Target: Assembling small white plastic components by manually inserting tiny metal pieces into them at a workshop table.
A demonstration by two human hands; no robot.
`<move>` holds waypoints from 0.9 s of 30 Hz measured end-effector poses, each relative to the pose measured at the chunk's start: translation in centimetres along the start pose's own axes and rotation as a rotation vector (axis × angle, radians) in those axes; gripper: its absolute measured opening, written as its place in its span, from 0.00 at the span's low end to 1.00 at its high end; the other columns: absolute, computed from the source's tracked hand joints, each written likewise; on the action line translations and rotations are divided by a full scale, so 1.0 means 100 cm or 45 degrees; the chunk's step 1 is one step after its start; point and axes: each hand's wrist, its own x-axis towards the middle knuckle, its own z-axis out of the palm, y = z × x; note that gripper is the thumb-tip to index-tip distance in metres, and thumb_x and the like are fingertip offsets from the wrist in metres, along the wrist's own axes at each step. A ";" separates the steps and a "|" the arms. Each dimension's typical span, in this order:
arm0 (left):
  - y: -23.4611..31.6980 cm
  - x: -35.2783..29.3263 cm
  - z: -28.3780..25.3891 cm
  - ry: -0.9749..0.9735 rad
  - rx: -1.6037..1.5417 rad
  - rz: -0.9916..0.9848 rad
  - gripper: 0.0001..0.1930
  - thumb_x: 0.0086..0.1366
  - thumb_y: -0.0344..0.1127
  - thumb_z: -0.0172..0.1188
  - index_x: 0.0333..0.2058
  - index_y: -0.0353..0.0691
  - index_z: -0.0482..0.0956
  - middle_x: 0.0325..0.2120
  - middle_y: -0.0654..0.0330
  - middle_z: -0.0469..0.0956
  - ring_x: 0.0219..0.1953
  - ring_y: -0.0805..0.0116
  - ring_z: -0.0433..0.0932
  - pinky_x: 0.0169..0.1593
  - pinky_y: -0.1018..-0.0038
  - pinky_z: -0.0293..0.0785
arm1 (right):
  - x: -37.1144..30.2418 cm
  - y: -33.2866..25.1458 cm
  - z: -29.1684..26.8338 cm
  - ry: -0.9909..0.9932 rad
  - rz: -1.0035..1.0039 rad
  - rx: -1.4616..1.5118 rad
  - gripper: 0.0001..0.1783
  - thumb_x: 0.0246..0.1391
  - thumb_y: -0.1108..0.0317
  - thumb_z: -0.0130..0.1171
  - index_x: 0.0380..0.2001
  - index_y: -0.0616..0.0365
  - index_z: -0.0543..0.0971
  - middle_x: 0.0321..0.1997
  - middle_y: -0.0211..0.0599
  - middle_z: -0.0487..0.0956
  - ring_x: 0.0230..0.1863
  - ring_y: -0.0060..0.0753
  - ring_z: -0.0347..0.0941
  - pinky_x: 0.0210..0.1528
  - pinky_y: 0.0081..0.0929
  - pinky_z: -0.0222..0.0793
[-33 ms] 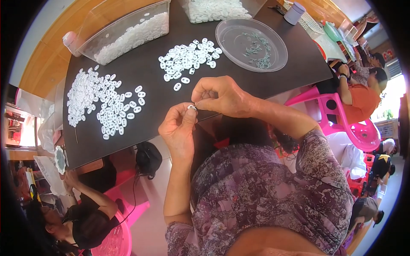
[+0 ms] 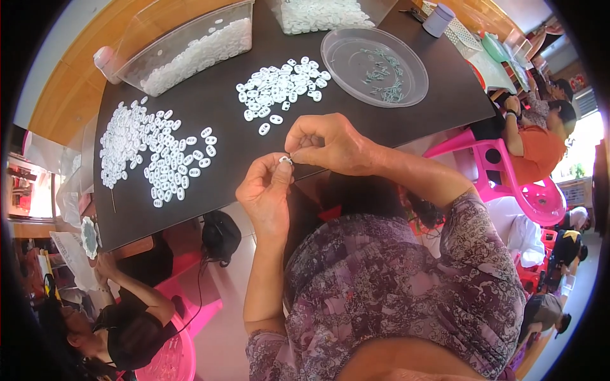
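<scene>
Over the table's near edge, my left hand [image 2: 265,193] pinches a small white plastic piece [image 2: 285,160] between thumb and fingers. My right hand [image 2: 333,145] meets it from the right, its thumb and forefinger pressed together at the piece. Whatever the right fingertips hold is too small to make out. Beyond my hands lies a pile of white oval two-holed plastic pieces [image 2: 279,86]. A larger spread of similar white pieces [image 2: 168,162] covers the table's left side. Small thin green pieces [image 2: 389,89] are scattered in a round clear tray [image 2: 343,77] at the right.
Behind the piles on the dark table [image 2: 219,149] stand a clear bin of white pieces [image 2: 197,57] and another clear container [image 2: 325,16]. A lidded cup [image 2: 438,20] is at the far right. Seated people are at left [image 2: 136,330] and right [image 2: 537,149], near pink plastic chairs [image 2: 502,168].
</scene>
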 end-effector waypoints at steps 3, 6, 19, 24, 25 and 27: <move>-0.003 -0.001 0.001 0.028 0.065 0.101 0.03 0.58 0.25 0.58 0.30 0.30 0.77 0.21 0.64 0.74 0.20 0.81 0.67 0.22 0.86 0.62 | 0.001 0.002 0.004 0.016 0.001 0.011 0.08 0.46 0.73 0.61 0.31 0.61 0.75 0.27 0.28 0.75 0.29 0.14 0.68 0.32 0.17 0.65; -0.009 0.002 -0.001 0.050 0.244 0.220 0.04 0.58 0.25 0.59 0.30 0.30 0.77 0.21 0.65 0.73 0.20 0.82 0.66 0.22 0.86 0.61 | 0.002 0.005 0.010 0.049 0.010 0.050 0.08 0.46 0.73 0.61 0.31 0.62 0.75 0.28 0.28 0.75 0.30 0.14 0.69 0.33 0.17 0.66; 0.002 0.000 -0.005 0.094 0.008 0.045 0.04 0.57 0.25 0.59 0.31 0.30 0.77 0.22 0.63 0.75 0.19 0.81 0.68 0.21 0.86 0.62 | 0.004 0.006 0.025 0.225 -0.009 0.225 0.06 0.46 0.76 0.59 0.29 0.63 0.74 0.23 0.25 0.72 0.26 0.12 0.66 0.29 0.15 0.65; -0.004 -0.002 -0.006 0.128 0.083 0.179 0.03 0.58 0.24 0.58 0.31 0.30 0.77 0.21 0.65 0.74 0.20 0.82 0.66 0.22 0.87 0.61 | 0.003 0.006 0.027 0.175 0.064 0.180 0.08 0.48 0.73 0.60 0.33 0.63 0.75 0.30 0.27 0.75 0.32 0.13 0.69 0.34 0.15 0.67; -0.005 -0.002 -0.007 0.129 0.081 0.179 0.03 0.58 0.24 0.58 0.31 0.30 0.77 0.21 0.65 0.74 0.20 0.82 0.66 0.22 0.87 0.61 | 0.002 0.007 0.029 0.189 0.070 0.200 0.08 0.48 0.74 0.60 0.33 0.63 0.75 0.30 0.27 0.75 0.32 0.13 0.69 0.35 0.15 0.67; -0.007 -0.003 -0.009 0.093 0.327 0.203 0.04 0.59 0.25 0.57 0.32 0.29 0.76 0.26 0.65 0.73 0.26 0.82 0.68 0.30 0.85 0.65 | 0.002 0.010 0.030 0.192 0.102 0.258 0.08 0.48 0.74 0.60 0.33 0.63 0.75 0.30 0.27 0.75 0.32 0.14 0.70 0.35 0.16 0.68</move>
